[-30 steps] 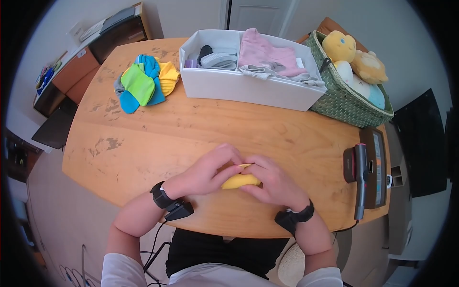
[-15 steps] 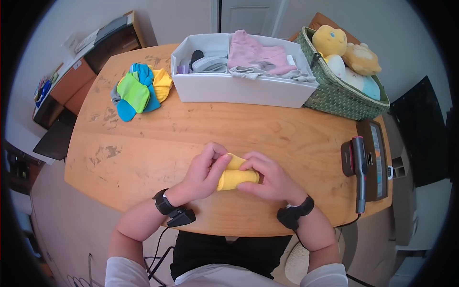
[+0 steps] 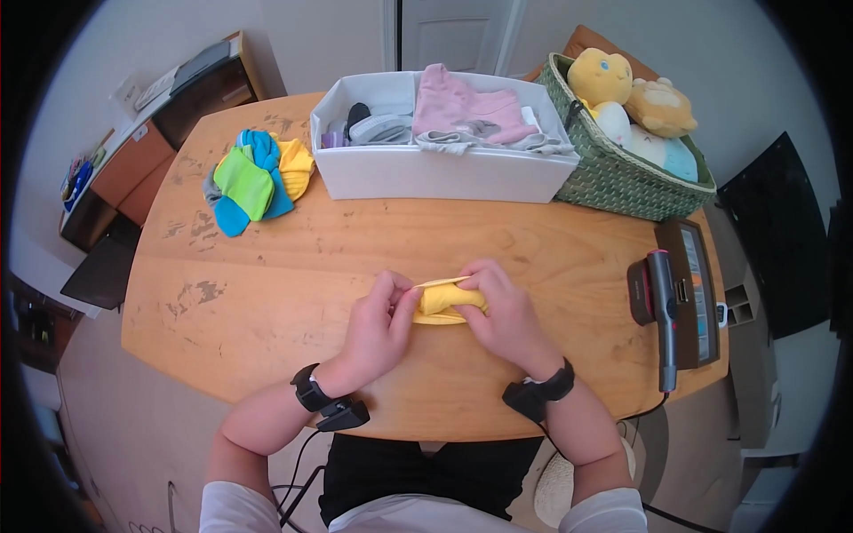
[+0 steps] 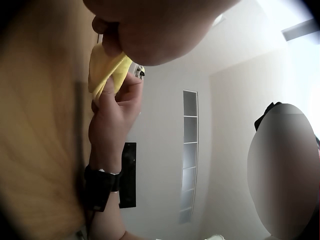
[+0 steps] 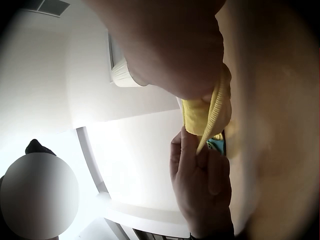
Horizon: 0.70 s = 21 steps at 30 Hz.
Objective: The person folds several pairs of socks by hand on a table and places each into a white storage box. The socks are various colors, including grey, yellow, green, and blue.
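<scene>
A yellow sock [image 3: 442,298] is stretched between both hands over the near middle of the table. Its cuff gapes around a rolled yellow bundle. My left hand [image 3: 376,329] pinches the left side of the cuff between thumb and fingers. From the other side, my right hand [image 3: 508,322] grips the cuff edge and the roll, thumb low and fingers above. The right wrist view shows the ribbed band of the sock [image 5: 216,112] opened out near the left fingertips.
A pile of green, blue, grey and yellow socks [image 3: 245,182] lies at the back left. Behind stands a white box [image 3: 444,175] with folded clothes, beside a green woven basket [image 3: 622,182] of plush toys. At right are a grey-and-pink handheld appliance [image 3: 663,320] and a brown case [image 3: 696,293].
The yellow sock went from a compact bundle to a roll with its cuff pulled wide. Both hands moved slightly away from the body and shifted their grip on it.
</scene>
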### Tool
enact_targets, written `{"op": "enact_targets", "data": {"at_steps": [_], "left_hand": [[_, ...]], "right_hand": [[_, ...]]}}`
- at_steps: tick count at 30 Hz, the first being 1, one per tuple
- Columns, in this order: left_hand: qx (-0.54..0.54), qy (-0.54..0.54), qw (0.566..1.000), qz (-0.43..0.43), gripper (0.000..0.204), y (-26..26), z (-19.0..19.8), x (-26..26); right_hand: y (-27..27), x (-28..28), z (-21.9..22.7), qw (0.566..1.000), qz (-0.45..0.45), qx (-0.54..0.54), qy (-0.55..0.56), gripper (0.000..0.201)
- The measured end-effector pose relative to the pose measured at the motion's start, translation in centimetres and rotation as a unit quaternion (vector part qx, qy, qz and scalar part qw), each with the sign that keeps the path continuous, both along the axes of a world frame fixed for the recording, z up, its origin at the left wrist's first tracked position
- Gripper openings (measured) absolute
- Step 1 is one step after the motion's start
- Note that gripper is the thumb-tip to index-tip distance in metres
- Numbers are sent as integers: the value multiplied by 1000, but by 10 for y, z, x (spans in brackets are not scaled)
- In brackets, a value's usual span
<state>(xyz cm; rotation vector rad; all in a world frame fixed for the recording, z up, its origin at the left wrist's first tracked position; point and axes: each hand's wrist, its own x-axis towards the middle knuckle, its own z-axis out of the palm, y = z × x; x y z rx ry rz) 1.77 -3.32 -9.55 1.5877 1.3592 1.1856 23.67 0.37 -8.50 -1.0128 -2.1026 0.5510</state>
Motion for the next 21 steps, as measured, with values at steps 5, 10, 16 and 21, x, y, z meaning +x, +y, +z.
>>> {"op": "enact_targets", "data": {"at_steps": [5, 10, 16, 21], "left_hand": [[3, 34, 999, -29, 8, 4, 3, -8], [74, 53, 996, -20, 17, 11, 15, -13], [-56, 36, 977, -202, 36, 12, 17, -14], [1, 95, 984, -153, 36, 15, 20, -16]], "right_hand": [[-3, -1, -2, 999, -6, 32, -40, 25], [-10, -1, -1, 997, 40, 34, -47, 29], [-17, -13, 7, 998, 65, 27, -5, 30], [-19, -10, 9, 987, 41, -108, 110, 28]]}}
